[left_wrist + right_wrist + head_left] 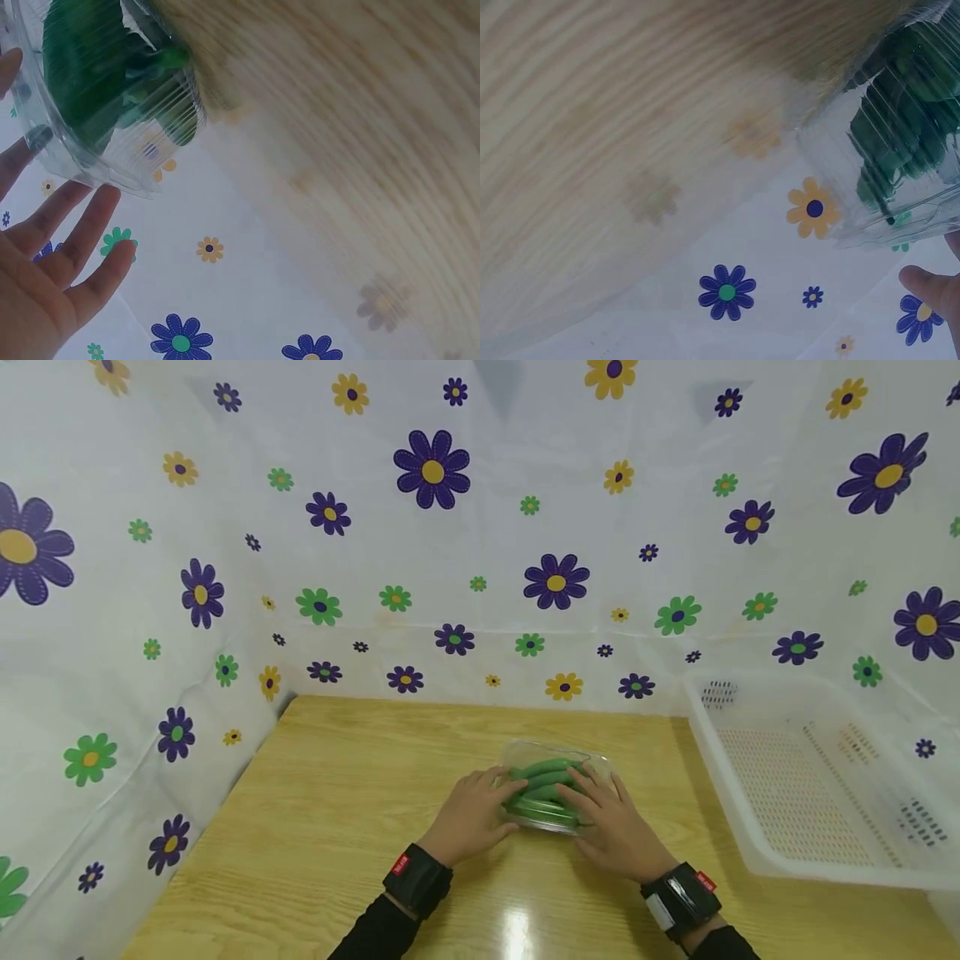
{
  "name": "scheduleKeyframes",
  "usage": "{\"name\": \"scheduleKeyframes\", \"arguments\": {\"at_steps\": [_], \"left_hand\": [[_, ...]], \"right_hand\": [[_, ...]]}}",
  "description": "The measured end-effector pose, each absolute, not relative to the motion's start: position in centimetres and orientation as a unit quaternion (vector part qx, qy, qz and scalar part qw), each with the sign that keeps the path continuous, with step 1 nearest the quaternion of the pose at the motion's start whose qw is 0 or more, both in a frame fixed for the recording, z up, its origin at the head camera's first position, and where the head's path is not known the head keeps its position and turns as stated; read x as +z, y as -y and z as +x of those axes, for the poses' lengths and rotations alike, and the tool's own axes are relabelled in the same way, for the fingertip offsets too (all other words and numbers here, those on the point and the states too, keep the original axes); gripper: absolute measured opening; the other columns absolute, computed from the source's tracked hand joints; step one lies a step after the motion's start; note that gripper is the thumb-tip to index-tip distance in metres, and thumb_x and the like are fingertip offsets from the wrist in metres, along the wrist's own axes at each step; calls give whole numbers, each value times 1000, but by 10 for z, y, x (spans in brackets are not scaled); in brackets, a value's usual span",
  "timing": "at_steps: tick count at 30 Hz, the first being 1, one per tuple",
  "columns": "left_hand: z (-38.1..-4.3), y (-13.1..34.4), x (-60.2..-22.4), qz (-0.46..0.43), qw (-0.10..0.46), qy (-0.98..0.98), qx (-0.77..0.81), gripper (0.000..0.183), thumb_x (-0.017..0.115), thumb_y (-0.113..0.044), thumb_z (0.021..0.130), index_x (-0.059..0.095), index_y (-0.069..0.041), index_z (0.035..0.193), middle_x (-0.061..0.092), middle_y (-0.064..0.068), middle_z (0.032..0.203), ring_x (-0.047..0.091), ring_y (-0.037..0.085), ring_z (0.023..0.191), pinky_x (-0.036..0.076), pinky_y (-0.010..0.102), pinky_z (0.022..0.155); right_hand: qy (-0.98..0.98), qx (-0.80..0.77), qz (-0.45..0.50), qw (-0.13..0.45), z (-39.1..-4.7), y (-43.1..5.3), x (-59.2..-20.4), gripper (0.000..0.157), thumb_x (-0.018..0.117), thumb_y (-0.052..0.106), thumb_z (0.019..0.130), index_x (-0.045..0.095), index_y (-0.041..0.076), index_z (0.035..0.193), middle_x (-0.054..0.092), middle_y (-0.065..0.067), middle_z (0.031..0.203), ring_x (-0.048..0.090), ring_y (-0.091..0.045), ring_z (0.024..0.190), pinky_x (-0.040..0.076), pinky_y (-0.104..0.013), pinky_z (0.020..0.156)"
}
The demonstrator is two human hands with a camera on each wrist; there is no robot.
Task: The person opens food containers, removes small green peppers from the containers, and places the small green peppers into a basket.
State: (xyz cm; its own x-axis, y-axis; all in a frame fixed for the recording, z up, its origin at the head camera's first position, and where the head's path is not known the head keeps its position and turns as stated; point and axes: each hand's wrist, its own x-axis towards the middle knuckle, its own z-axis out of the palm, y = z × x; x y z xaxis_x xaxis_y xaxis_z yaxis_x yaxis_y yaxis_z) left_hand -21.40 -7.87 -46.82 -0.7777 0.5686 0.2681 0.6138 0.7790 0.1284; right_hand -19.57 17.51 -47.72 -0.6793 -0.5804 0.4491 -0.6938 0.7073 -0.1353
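Observation:
A clear plastic container (pixel 542 825) sits on the wooden table in the head view, filled with several long green peppers (pixel 546 779). My left hand (pixel 471 814) lies along its left side, fingers fairly straight. In the left wrist view, spread fingertips of the left hand (pixel 71 259) meet the rim of the container (pixel 139 176). On the other side, my right hand (pixel 618 827) reaches over the right edge with fingers spread. Only a bit of the right hand (pixel 937 292) shows in the right wrist view, beside the ribbed container wall (pixel 832 180).
A white perforated plastic basket (pixel 761 852) stands at the right of the wooden table (pixel 337 793). Behind and to the left hangs a white cloth (pixel 487 543) printed with flowers. Black bands (pixel 418 881) are strapped round both wrists.

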Motion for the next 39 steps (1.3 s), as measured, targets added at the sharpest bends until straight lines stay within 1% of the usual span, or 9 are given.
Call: {"name": "scheduleKeyframes", "arguments": {"at_steps": [4,11,16,23,27,33,39], "left_hand": [[-211,79,-467,-316,113,934,-118,59,74,-39,80,53,-26,134,53,8,130,55,25,114,46,41,96],[-210,81,-466,-324,121,930,-121,60,77,-35,77,55,-27,132,52,5,123,55,20,102,48,37,89],[-211,84,-463,-326,116,930,-126,60,79,-33,76,56,-27,131,52,5,121,55,20,100,47,38,89],[-210,85,-467,-328,115,930,-120,60,78,-34,77,55,-28,132,51,5,122,55,19,100,47,39,91],[-209,84,-468,-328,118,929,-124,60,78,-33,77,55,-28,132,51,5,122,54,19,100,46,39,91],[-209,82,-467,-330,114,928,-128,60,78,-33,76,55,-27,132,52,6,121,54,20,101,46,41,91],[-208,83,-467,-331,108,928,-132,60,78,-32,76,55,-26,132,51,5,121,54,20,100,46,41,93]], "right_hand": [[911,160,331,189,-198,-184,-481,84,83,18,67,43,10,140,39,-20,146,35,-42,134,28,-69,103],[914,166,317,191,-201,-193,-486,89,84,17,65,39,9,142,38,-21,145,36,-42,134,30,-69,101],[914,176,316,186,-203,-198,-485,87,83,14,65,40,8,141,41,-19,144,37,-39,133,33,-67,101],[913,183,315,182,-201,-203,-483,82,82,12,67,44,5,139,44,-18,140,43,-34,129,36,-65,99],[912,177,315,192,-200,-205,-483,81,84,13,66,45,5,137,46,-18,139,46,-34,126,38,-65,97],[910,170,322,200,-199,-207,-484,79,84,13,64,49,5,135,47,-19,138,50,-35,122,42,-62,95],[909,176,324,193,-198,-207,-483,75,83,15,67,50,5,134,47,-19,138,50,-35,121,42,-60,96]]}}
